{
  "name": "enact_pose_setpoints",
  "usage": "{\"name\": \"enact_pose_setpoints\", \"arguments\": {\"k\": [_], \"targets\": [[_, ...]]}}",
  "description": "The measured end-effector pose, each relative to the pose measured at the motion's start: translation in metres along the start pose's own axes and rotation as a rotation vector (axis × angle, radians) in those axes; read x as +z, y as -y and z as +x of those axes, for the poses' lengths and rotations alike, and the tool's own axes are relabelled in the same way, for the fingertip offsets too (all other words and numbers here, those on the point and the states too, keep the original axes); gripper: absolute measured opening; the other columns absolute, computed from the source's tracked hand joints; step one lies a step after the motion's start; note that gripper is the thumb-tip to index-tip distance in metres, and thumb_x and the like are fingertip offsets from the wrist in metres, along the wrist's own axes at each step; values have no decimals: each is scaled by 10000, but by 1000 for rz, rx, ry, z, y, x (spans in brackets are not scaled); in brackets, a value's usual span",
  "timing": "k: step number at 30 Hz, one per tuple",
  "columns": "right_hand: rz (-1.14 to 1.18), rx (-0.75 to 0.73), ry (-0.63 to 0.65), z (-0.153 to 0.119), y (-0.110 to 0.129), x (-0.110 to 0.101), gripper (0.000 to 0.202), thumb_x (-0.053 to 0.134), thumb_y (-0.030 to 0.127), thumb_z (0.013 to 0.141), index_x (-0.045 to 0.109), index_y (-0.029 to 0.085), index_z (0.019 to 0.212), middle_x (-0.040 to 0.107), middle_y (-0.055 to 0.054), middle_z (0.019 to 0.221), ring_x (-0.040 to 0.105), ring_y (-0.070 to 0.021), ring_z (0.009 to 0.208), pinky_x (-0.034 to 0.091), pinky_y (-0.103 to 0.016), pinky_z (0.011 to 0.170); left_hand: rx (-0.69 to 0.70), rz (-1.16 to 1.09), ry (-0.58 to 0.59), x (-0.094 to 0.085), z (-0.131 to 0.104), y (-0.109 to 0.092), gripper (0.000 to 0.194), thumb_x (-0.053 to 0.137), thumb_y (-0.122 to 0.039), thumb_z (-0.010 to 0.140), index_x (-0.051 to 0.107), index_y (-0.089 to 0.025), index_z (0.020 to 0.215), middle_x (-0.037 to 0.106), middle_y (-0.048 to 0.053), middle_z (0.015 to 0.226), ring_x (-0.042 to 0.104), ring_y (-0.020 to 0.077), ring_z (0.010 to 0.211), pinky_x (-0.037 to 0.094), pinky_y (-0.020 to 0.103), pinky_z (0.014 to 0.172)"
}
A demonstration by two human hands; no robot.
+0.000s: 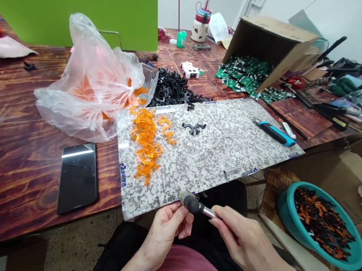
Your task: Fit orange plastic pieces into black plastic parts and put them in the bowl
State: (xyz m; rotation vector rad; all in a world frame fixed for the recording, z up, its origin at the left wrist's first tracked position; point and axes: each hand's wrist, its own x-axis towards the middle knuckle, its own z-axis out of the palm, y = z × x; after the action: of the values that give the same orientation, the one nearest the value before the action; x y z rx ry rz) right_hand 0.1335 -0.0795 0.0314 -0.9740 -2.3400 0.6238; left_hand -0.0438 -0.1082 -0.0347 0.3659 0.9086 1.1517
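Note:
My right hand is closed around a small mallet-like tool with a dark rounded head and a shiny metal shaft. The head lies by the fingertips of my left hand, which are pinched together at the near edge of the speckled board. What those fingers hold, if anything, is hidden. On the board are a pile of orange translucent plastic clips, a separate short row of orange clips and a few black clips.
A phone lies left of the board, a plastic bag behind it. Black parts are heaped at the back. A cardboard box spills green circuit boards. A blue-black cutter lies right; a teal tub holds orange-black pieces.

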Motion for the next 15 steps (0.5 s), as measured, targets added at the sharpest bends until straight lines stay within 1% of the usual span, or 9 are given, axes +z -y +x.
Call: {"name": "enact_pose_setpoints", "arguments": {"k": [1, 3, 5, 6, 7, 9, 11, 12, 15], "targets": [[-12, 15, 26, 1, -3, 3, 164, 436, 176, 935, 579, 180, 1014, 619, -28, 732, 595, -121, 574, 475, -191, 531, -3, 7, 2, -1, 0, 0, 399, 725, -488, 722, 612, -105, 701, 538, -24, 539, 417, 47, 434, 243, 194, 420], [-14, 51, 14, 5, -10, -1, 167, 441, 184, 936, 584, 174, 1024, 632, -26, 753, 598, -113, 584, 475, -183, 549, -8, 27, -2, -2, 1, -1, 374, 717, -465, 740, 627, -106, 792, 542, -28, 560, 429, 50, 440, 234, 189, 413], [-49, 110, -66, 13, -24, -16, 173, 449, 211, 937, 595, 180, 1025, 628, -9, 727, 587, -108, 574, 465, -182, 550, -10, 67, -2, -1, -1, -2, 383, 702, -467, 751, 625, -112, 874, 544, -32, 585, 438, 54, 453, 239, 184, 414], [-95, 140, -112, 19, -35, -26, 179, 458, 235, 935, 603, 180, 1024, 626, -4, 714, 588, -114, 583, 463, -188, 560, -10, 100, 5, -1, -2, -4, 387, 688, -472, 761, 620, -116, 896, 545, -33, 597, 442, 56, 461, 248, 183, 419], [-165, 179, -183, 25, -50, -37, 187, 469, 267, 931, 614, 179, 1011, 631, -8, 716, 590, -123, 596, 461, -201, 572, -9, 144, 20, 0, -4, -5, 382, 668, -475, 776, 615, -122, 909, 548, -30, 610, 450, 61, 473, 260, 182, 428], [-339, 231, -315, 38, -87, -56, 221, 502, 336, 908, 639, 168, 953, 661, -45, 794, 610, -161, 691, 468, -245, 653, 15, 275, 68, 3, -7, -10, 334, 604, -454, 834, 611, -136, 936, 567, -15, 652, 484, 80, 524, 308, 188, 466], [-519, 286, -355, 47, -128, -69, 273, 475, 364, 905, 660, 165, 914, 669, -69, 820, 607, -191, 727, 462, -283, 687, 98, 465, 127, 6, -10, -16, 268, 522, -395, 900, 616, -154, 969, 597, 8, 710, 524, 108, 607, 378, 209, 547], [-565, 315, -377, 51, -148, -74, 293, 466, 365, 900, 669, 153, 903, 664, -87, 819, 600, -212, 750, 457, -308, 704, 163, 571, 154, 7, -10, -19, 245, 489, -360, 922, 620, -163, 986, 609, 17, 736, 536, 120, 645, 407, 224, 599], [-655, 397, -420, 56, -193, -81, 325, 462, 364, 879, 688, 132, 905, 643, -127, 837, 573, -252, 789, 436, -354, 715, 335, 827, 202, 10, -8, -23, 216, 443, -276, 945, 627, -185, 1009, 629, 24, 770, 554, 137, 690, 433, 239, 679]]}}
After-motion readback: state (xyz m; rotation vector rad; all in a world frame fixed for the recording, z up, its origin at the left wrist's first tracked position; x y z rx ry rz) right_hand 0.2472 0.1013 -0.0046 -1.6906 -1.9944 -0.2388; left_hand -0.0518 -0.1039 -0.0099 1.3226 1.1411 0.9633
